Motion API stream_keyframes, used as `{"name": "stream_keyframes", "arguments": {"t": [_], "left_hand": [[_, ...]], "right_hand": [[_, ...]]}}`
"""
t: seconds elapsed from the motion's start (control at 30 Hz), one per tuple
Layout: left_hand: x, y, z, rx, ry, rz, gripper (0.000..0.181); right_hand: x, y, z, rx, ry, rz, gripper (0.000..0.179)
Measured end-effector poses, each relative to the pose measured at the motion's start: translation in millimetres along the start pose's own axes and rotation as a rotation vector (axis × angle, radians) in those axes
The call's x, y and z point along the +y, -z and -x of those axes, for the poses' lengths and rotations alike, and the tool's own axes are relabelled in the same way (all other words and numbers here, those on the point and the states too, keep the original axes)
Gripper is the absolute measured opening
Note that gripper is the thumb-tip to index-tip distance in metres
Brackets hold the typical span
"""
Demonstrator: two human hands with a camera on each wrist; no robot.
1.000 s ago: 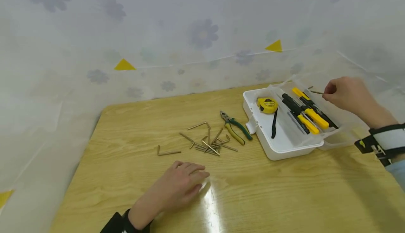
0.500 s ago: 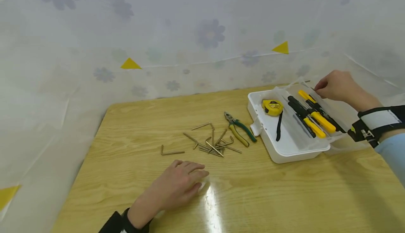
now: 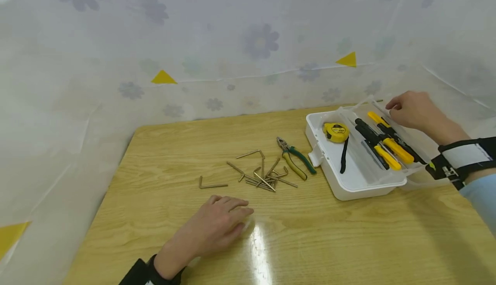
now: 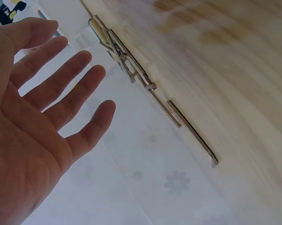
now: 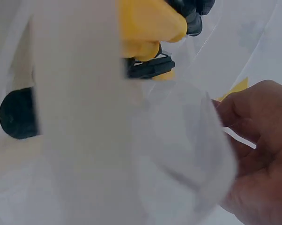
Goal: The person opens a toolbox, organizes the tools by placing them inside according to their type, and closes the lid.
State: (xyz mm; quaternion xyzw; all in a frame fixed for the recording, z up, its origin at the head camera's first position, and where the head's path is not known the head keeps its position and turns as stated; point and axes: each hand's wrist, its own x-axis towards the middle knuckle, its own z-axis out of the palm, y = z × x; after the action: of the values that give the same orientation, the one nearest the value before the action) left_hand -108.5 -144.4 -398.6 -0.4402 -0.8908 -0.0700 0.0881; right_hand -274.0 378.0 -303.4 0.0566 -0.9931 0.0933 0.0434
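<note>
Many hex keys [image 3: 265, 181] near left hand [image 3: 218, 222], grip loosely spread; right hand [image 3: 416, 112] at toolbox [image 3: 360, 193], grip unclear.

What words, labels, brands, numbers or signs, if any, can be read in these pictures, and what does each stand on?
No text can be read in any view.
Yellow tape measure: small dark markings on its face, too small and blurred to read.
Yellow triangles: plain, with no lettering visible.

Head view looks down; wrist views (nearer) also show fingers [image 4: 59, 77].
</note>
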Motion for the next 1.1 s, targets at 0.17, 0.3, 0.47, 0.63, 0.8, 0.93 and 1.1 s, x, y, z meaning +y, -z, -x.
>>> {"name": "stream_keyframes", "arguments": {"t": [0.17, 0.3, 0.47, 0.63, 0.8, 0.93, 1.1], "left_hand": [[-9.8, 4.7, 10.8, 0.019, 0.061, -0.004, 0.034], [-20.2, 8.9, 22.2, 0.066, 0.113, -0.032, 0.035], [-30.2, 16.3, 34.4, 0.088, 0.187, -0.047, 0.036], [-36.3, 22.8, 41.2, 0.080, 0.234, -0.044, 0.036], [-38.4, 24.4, 45.6, 0.076, 0.253, -0.029, 0.037], [-39.6, 22.0, 45.6, 0.091, 0.234, -0.025, 0.037], [-38.3, 20.7, 46.1, 0.106, 0.225, -0.016, 0.038]], "right_hand": [[-35, -7, 4.6, 0.096, 0.045, 0.004, 0.034], [-80, -21, 9.4, 0.118, 0.169, -0.007, 0.028], [-140, -51, 19.9, 0.052, 0.367, 0.002, 0.020], [-197, -88, 36.6, -0.061, 0.484, -0.019, 0.016], [-235, -126, 47.8, -0.117, 0.623, -0.010, 0.011], [-247, -142, 52.4, -0.149, 0.630, 0.014, 0.010], [-248, -144, 55.1, -0.165, 0.578, 0.022, 0.011]]}}
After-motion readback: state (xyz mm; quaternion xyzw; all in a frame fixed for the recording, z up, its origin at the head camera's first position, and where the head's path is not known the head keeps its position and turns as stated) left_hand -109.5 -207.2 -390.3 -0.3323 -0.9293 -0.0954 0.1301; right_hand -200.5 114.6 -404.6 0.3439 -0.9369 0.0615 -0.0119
